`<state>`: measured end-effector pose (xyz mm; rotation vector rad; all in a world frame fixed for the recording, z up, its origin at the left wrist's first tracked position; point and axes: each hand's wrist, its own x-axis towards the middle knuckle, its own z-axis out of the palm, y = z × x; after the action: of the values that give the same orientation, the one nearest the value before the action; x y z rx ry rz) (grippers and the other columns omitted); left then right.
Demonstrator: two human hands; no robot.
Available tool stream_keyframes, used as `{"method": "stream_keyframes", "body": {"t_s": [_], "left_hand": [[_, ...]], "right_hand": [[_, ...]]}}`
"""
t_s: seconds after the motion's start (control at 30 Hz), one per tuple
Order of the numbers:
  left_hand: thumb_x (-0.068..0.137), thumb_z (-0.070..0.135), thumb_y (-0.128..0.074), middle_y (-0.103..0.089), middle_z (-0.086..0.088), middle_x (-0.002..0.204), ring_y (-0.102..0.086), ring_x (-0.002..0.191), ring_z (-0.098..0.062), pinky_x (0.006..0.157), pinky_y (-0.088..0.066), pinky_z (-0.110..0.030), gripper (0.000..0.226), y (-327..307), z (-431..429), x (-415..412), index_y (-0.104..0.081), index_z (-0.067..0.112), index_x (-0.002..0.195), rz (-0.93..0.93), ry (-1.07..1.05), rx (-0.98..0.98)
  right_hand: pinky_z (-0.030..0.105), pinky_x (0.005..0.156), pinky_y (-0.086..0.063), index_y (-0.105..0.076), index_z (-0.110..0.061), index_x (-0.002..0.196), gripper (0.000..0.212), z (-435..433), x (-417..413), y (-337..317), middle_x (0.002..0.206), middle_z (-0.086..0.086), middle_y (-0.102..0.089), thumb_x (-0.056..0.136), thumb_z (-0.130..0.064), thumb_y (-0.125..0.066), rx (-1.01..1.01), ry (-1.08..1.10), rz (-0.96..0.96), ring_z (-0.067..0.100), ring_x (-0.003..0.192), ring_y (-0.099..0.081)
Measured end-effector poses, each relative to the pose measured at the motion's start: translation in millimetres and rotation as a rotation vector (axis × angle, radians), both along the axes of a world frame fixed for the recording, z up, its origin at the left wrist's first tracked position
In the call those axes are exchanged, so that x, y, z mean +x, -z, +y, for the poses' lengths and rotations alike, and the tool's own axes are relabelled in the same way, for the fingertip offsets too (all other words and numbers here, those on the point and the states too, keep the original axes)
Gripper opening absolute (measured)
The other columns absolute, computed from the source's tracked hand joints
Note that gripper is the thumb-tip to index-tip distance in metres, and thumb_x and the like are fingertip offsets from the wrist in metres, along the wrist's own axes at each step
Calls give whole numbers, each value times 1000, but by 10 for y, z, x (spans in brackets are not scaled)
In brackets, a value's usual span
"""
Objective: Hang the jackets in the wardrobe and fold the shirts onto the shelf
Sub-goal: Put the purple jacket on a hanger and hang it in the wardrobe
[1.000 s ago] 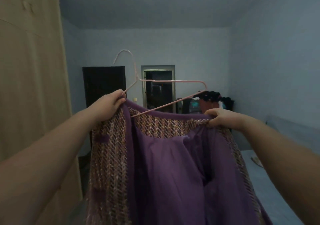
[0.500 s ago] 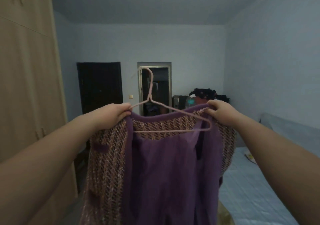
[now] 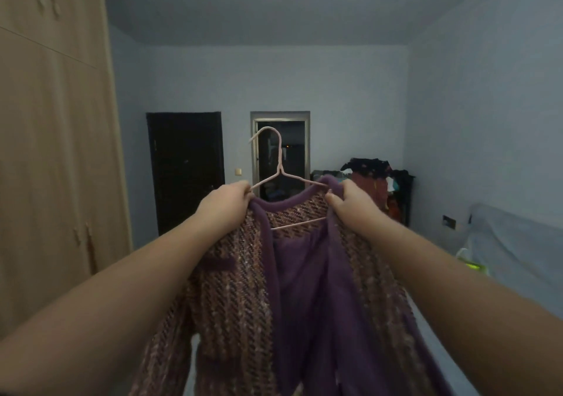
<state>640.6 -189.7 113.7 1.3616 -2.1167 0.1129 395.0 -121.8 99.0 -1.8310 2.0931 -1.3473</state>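
A purple tweed jacket point(image 3: 237, 298) with purple lining hangs in front of me at chest height. A thin pink wire hanger point(image 3: 278, 164) sits inside its neckline, hook upright. My left hand point(image 3: 225, 203) grips the jacket's left shoulder together with the hanger's left arm. My right hand point(image 3: 350, 205) pinches the right shoulder and collar over the hanger's right end. The hanger's bottom bar shows across the inner back of the jacket. The tall wooden wardrobe point(image 3: 51, 151) stands shut on my left.
A bed point(image 3: 511, 243) under a pale cover runs along the right wall. A pile of dark and red clothes point(image 3: 374, 176) lies on furniture at the far wall. A dark door point(image 3: 185, 170) and a doorway point(image 3: 281, 151) stand straight ahead.
The hanger swung upright and went inside the jacket's shoulders. My right hand pulled the right shoulder over the hanger's end, and both hands came closer together.
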Motion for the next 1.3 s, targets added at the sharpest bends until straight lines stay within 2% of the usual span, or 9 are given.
{"method": "stream_keyframes", "body": {"t_s": [0.13,0.23,0.3,0.37,0.53,0.67,0.93,1.13,1.3], "left_hand": [[104,38,-42,-61,7,84,-56,73,-10,57,-36,-30,18,53,32,-143,-55,30,95,136,9,-49],[104,41,-41,-59,11,81,-53,72,-8,57,-33,-30,18,57,61,-158,-54,36,94,154,17,-131],[103,41,-42,-59,13,80,-52,73,-5,58,-32,-28,16,52,86,-148,-55,38,95,164,35,-156],[103,40,-44,-58,14,80,-51,74,-2,58,-32,-26,14,56,103,-137,-55,39,95,167,58,-166],[102,39,-46,-61,13,83,-55,78,-3,61,-35,-23,12,142,172,-99,-55,40,94,128,110,-150],[98,35,-58,-64,14,90,-59,85,-7,71,-42,-29,8,215,198,122,-57,40,93,165,127,-30],[97,27,-61,-69,-1,91,-62,90,-20,75,-40,-31,17,454,754,1051,-70,12,100,91,-142,-16],[98,22,-59,-68,-8,97,-60,93,-23,73,-33,-24,17,278,1357,1596,-70,9,102,-14,-271,-149],[98,26,-61,-70,-7,100,-61,98,-25,80,-39,-27,19,85,2004,2415,-72,12,105,-22,-430,-208]], "right_hand": [[34,89,-49,-30,-11,138,48,12,77,321,126,12,-58,99,-23,-54,87,-85,-47,29,112,-59],[39,96,-49,-34,-17,146,56,103,-70,364,132,6,-60,99,-44,-48,222,-60,197,26,117,-60],[37,78,-55,-61,-24,113,35,180,-244,289,100,-3,-68,100,-48,-38,91,37,289,22,91,-66],[36,74,-53,-57,-26,91,21,220,-452,190,88,-5,-60,99,-35,-40,-160,103,277,19,86,-58],[50,117,-27,-40,-30,142,42,56,-822,155,145,-2,-47,102,-38,-36,15,12,526,21,135,-41],[40,85,-53,-48,-43,115,16,-25,-800,323,105,-11,-64,102,-44,-39,94,-237,365,12,94,-61],[36,74,-51,-50,-34,111,20,-198,153,444,101,-4,-70,99,-47,-40,-161,-428,696,24,93,-67],[45,80,-51,-47,-26,105,20,27,1526,125,101,3,-67,104,-40,-34,-239,-660,569,33,93,-64],[32,98,-41,-59,-21,126,32,238,2366,-196,122,1,-63,106,-32,-37,37,-1007,303,20,114,-57]]}}
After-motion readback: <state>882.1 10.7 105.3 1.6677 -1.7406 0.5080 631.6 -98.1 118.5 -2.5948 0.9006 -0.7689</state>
